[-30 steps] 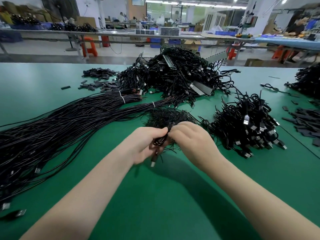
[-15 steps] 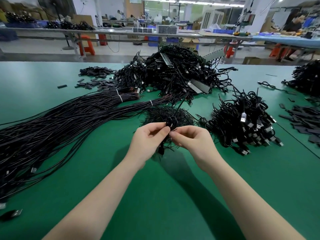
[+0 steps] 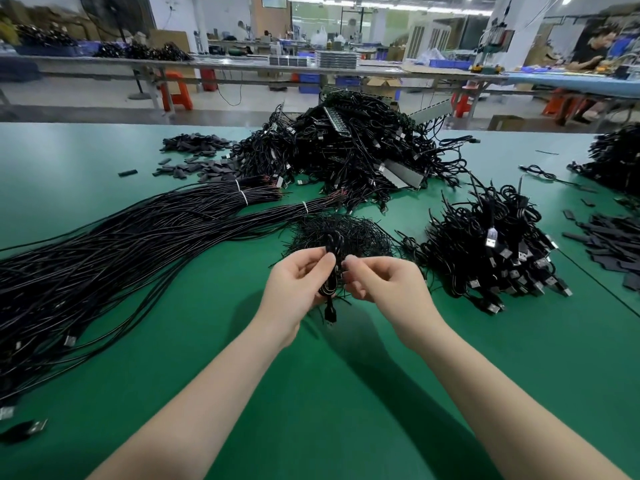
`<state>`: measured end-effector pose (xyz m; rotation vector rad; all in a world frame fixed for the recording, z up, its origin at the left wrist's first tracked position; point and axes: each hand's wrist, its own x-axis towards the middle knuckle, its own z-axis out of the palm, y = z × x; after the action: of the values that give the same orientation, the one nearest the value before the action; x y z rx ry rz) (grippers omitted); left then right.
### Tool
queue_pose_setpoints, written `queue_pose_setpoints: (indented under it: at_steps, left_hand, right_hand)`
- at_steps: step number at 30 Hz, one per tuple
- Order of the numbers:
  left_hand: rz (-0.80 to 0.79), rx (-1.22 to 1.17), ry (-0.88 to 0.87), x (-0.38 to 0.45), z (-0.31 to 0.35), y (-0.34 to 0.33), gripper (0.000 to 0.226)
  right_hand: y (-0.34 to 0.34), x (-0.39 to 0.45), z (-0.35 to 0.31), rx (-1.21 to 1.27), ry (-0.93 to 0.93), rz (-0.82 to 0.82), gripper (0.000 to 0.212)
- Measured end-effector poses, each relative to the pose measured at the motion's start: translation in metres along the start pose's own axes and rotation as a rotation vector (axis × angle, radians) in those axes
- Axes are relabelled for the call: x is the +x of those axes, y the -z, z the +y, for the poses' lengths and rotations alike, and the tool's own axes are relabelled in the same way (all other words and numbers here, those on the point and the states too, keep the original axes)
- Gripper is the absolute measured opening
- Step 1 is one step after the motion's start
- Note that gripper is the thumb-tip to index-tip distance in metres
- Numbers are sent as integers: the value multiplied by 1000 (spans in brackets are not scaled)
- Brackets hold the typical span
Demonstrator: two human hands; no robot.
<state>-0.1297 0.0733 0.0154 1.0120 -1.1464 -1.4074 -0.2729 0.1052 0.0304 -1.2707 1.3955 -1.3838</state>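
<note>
Coiled cable is held just above the green table, pinched by curled fingers of the left hand and right hand, with its plug hanging below. Coiling is judged done and tying unfinished. A tie heap is seen just behind, finished bundles to the right, and many uncoiled cables to the left.

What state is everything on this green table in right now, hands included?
coiled cable: looped up, held above the table, plug hanging down.
left hand: grips the coiled cable.
right hand: pinches the coiled cable.
long cables: laid out straight, bundled with white ties.
coiled pile: heaped, lying loose.
thin ties: loose heap.
</note>
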Motion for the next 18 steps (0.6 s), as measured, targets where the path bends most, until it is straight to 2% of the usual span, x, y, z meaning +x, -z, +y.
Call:
queue_pose_setpoints:
  at_steps: [4, 7, 9, 10, 13, 14, 15, 18]
  left_hand:
    - [2, 1, -54, -2, -4, -1, 11]
    - [-6, -20, -66, -2, -3, -3, 11]
    - [-4, 0, -67, -2, -3, -4, 11]
    - [1, 14, -53, -2, -1, -4, 10]
    - [-30, -20, 48, -4, 4, -5, 12]
    - [-39, -54, 72, -5, 6, -7, 16]
    - [-39, -77, 85, -6, 7, -9, 19]
    - [-9, -57, 95, -7, 6, -16, 25]
  right_hand:
    - [-3, -2, -2, 303, -218, -78, 5]
    - [-6, -5, 0, 334, -188, -42, 5]
    - [-8, -6, -2, 132, 19, 51, 6]
    - [-8, -7, -2, -65, 182, 114, 9]
    - [-5, -7, 4, -781, 842, 269, 10]
    - [-6, -8, 6, -918, 965, 280, 15]
    - [-8, -10, 8, -983, 1001, 277, 20]
    - [-19, -17, 8, -1060, 932, 267, 34]
